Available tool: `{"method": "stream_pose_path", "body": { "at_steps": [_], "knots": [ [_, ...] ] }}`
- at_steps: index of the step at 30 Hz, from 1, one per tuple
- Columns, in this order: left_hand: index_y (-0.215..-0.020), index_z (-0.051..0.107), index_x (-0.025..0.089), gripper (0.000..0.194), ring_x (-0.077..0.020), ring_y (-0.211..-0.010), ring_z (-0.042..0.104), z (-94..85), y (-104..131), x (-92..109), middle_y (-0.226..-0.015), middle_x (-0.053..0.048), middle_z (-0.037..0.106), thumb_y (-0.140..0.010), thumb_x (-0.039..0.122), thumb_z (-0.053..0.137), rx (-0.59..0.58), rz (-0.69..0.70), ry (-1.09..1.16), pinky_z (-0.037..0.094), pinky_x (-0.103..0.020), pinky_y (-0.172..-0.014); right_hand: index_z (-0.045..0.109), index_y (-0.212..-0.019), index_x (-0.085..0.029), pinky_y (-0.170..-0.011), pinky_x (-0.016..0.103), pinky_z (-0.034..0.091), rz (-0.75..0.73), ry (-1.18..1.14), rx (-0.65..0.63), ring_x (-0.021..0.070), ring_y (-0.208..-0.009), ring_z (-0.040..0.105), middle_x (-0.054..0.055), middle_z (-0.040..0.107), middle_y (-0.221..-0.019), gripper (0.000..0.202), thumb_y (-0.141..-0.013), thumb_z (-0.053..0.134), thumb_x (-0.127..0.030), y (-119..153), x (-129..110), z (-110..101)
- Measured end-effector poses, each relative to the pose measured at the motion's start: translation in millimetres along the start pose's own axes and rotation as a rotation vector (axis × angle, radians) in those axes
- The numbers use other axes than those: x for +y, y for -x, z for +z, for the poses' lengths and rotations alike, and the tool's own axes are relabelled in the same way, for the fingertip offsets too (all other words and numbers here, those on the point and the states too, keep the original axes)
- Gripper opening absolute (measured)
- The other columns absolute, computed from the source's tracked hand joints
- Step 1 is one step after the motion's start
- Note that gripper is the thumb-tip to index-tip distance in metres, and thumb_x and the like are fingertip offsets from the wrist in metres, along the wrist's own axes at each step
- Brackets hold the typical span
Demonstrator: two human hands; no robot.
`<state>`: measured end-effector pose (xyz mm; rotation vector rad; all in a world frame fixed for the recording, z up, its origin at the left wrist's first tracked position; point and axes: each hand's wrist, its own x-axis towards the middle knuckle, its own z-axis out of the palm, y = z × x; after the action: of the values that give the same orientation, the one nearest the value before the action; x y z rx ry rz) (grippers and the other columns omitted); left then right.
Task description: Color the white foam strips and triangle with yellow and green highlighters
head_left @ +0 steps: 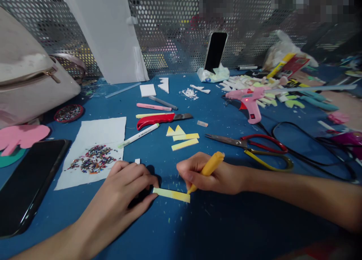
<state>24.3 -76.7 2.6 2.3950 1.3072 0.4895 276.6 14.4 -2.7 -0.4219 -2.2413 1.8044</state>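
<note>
My right hand [210,173] is closed around a yellow-orange marker [212,163], its tip down at the right end of a small strip [172,194]. The strip lies on the blue table, pale green-yellow on the left and deeper yellow on the right. At its left end, my left hand [131,188] pinches it between thumb and a finger. Beyond the hands lie two yellow-tinted strips [185,144] and yellow-tipped zigzag pieces [175,131]. A small white piece [137,161] sits just past my left hand.
Scissors [243,142] and a pink glue gun [250,99] with a cable lie right. A red-handled knife [157,120] and several markers [154,107] are mid-table. Left are beads on white paper [113,130], a phone [31,184] and a bag [25,71]. Another phone [216,50] stands behind.
</note>
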Motion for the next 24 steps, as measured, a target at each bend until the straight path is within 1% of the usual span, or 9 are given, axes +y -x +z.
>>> {"method": "stream_pose_path", "body": {
  "at_steps": [3, 6, 10, 13, 18, 24],
  "knots": [
    [-0.103, 0.062, 0.026, 0.008, -0.0171, -0.086, 0.06, 0.2, -0.2, 0.7, -0.096, 0.002, 0.065, -0.1, 0.026, 0.055, 0.012, -0.001, -0.002, 0.036, -0.032, -0.083, 0.043, -0.068, -0.016, -0.054, 0.02, 0.035, 0.007, -0.002, -0.025, 0.0079, -0.058, 0.043, -0.003, 0.047, -0.064, 0.042, -0.102, 0.048, -0.041, 0.2, 0.6, 0.3],
    [-0.102, 0.063, 0.025, 0.008, -0.0178, -0.085, 0.06, 0.2, -0.6, 1.0, -0.094, 0.001, 0.065, -0.1, 0.026, 0.054, 0.014, -0.001, 0.003, 0.037, -0.032, -0.082, 0.045, -0.068, -0.016, -0.054, 0.02, 0.035, -0.005, 0.011, -0.019, 0.0078, -0.059, 0.045, -0.002, 0.048, -0.065, 0.041, -0.102, 0.049, -0.038, 0.3, 1.0, 0.4],
    [-0.104, 0.06, 0.025, 0.007, -0.0172, -0.085, 0.059, 0.2, -0.7, 0.3, -0.096, 0.001, 0.064, -0.101, 0.025, 0.054, 0.008, 0.012, 0.0, 0.036, -0.033, -0.082, 0.044, -0.067, -0.015, -0.052, 0.02, 0.032, -0.003, 0.037, -0.043, 0.0071, -0.057, 0.043, -0.003, 0.047, -0.063, 0.041, -0.102, 0.049, -0.037, 0.3, 1.1, 0.1],
    [-0.105, 0.058, 0.025, 0.006, -0.0168, -0.087, 0.059, 0.6, -0.2, -0.9, -0.097, 0.0, 0.064, -0.101, 0.024, 0.054, 0.002, 0.029, -0.012, 0.035, -0.033, -0.083, 0.046, -0.068, -0.015, -0.053, 0.02, 0.033, -0.013, 0.037, -0.027, 0.0072, -0.058, 0.044, -0.003, 0.047, -0.064, 0.04, -0.102, 0.049, -0.036, 0.0, 1.0, 0.1],
    [-0.105, 0.058, 0.025, 0.006, -0.0165, -0.088, 0.059, 1.5, 0.8, -1.4, -0.098, 0.0, 0.064, -0.101, 0.024, 0.054, 0.004, 0.027, -0.021, 0.035, -0.033, -0.083, 0.045, -0.066, -0.015, -0.052, 0.019, 0.032, -0.019, 0.047, -0.042, 0.007, -0.056, 0.042, -0.003, 0.046, -0.062, 0.043, -0.102, 0.048, -0.038, 0.0, 1.0, 1.2],
    [-0.106, 0.058, 0.025, 0.007, -0.0163, -0.087, 0.059, 1.0, 0.2, -0.2, -0.097, 0.0, 0.064, -0.102, 0.025, 0.053, 0.008, 0.025, -0.01, 0.035, -0.032, -0.082, 0.043, -0.067, -0.016, -0.052, 0.02, 0.031, -0.017, 0.073, -0.049, 0.0068, -0.056, 0.04, -0.003, 0.045, -0.063, 0.04, -0.102, 0.047, -0.035, 0.3, 1.5, 0.9]
  ]
}}
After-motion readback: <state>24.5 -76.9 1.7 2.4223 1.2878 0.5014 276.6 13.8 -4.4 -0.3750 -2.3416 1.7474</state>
